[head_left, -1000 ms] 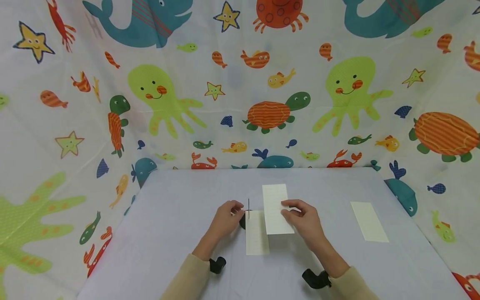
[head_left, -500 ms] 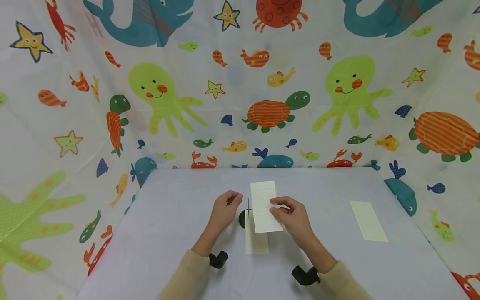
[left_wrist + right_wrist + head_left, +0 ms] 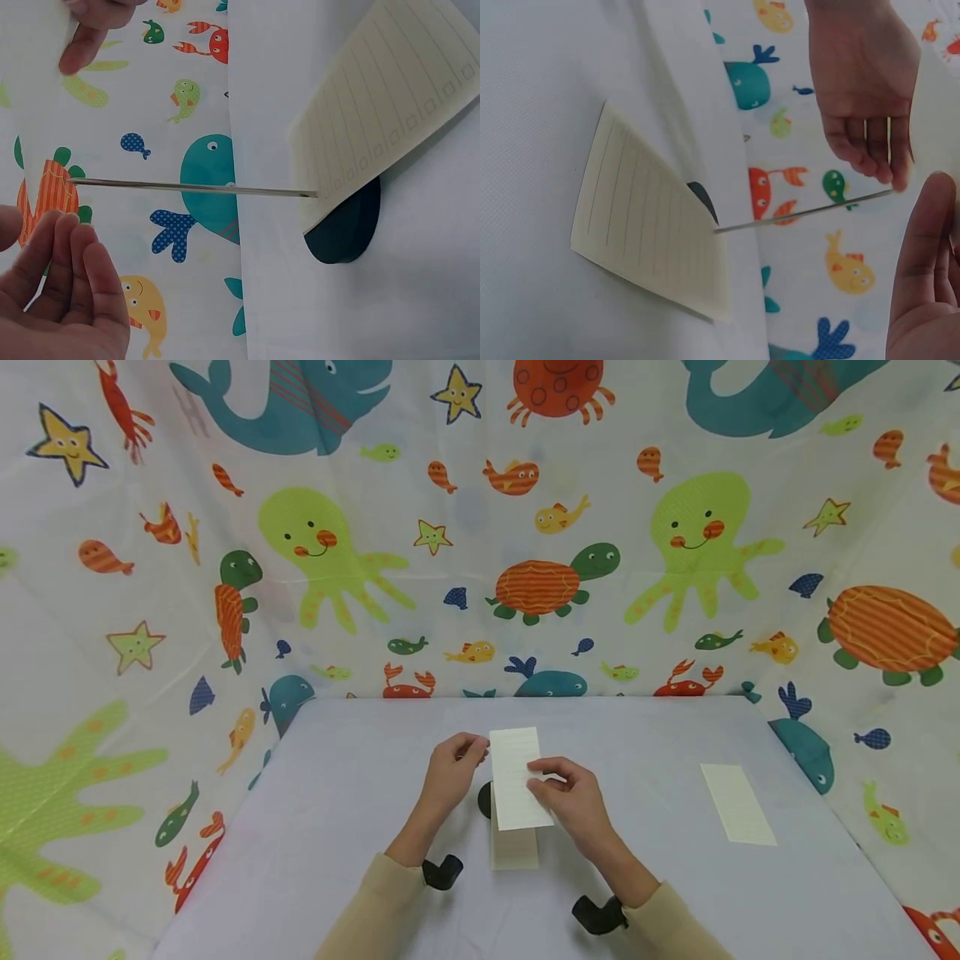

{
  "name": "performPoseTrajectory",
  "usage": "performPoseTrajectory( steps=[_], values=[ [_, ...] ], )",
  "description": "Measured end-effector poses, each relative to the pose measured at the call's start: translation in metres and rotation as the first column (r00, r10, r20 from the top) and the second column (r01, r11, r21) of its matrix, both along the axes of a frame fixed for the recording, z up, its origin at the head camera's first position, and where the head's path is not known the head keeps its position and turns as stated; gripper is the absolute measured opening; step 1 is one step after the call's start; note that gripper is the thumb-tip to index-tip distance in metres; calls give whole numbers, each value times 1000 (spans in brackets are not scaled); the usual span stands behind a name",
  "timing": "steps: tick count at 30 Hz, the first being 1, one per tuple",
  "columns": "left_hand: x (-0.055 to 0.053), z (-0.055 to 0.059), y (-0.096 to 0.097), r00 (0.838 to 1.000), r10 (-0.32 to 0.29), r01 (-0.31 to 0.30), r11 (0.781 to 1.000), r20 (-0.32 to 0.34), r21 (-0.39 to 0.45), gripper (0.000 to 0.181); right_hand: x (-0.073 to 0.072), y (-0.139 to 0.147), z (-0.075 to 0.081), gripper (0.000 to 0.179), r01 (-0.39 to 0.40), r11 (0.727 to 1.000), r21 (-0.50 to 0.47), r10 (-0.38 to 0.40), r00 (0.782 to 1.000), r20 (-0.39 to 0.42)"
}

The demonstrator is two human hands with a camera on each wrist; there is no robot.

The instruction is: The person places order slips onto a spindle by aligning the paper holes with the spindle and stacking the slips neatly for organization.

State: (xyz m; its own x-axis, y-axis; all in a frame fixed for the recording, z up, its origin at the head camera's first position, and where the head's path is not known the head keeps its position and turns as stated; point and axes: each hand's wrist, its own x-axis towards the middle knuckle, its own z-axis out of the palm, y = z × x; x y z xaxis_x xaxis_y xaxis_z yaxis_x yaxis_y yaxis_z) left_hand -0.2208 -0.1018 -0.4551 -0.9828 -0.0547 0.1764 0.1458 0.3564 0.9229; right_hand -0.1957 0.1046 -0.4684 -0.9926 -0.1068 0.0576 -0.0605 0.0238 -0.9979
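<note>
While my right hand [image 3: 576, 800] pinches a lined sheet [image 3: 516, 789] by its right edge, thumb below and fingers above, I hold that sheet raised over the table [image 3: 330, 827]. My left hand [image 3: 447, 774] is beside its upper left corner, fingers loosely bent and thumb apart; whether they touch the paper I can't tell. Both forearms slant inward from the near side. Close to my left fingertips is the tip of a thin metal spike [image 3: 195, 187], which rises through a lower sheet [image 3: 382, 105] from a dark round base [image 3: 352, 229].
</note>
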Motion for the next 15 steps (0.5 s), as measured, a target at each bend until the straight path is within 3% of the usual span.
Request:
performPoseTrajectory(
  steps=[7, 15],
  values=[
    [-2, 2, 4, 1000, 7, -7, 1000, 14, 20, 29, 0, -4, -3, 22, 16, 1000, 16, -16, 1000, 11],
    [-7, -3, 4, 996, 37, -37, 999, 83, 5, 26, 1, -7, -7, 21, 29, 999, 36, -30, 999, 27]
  ],
)
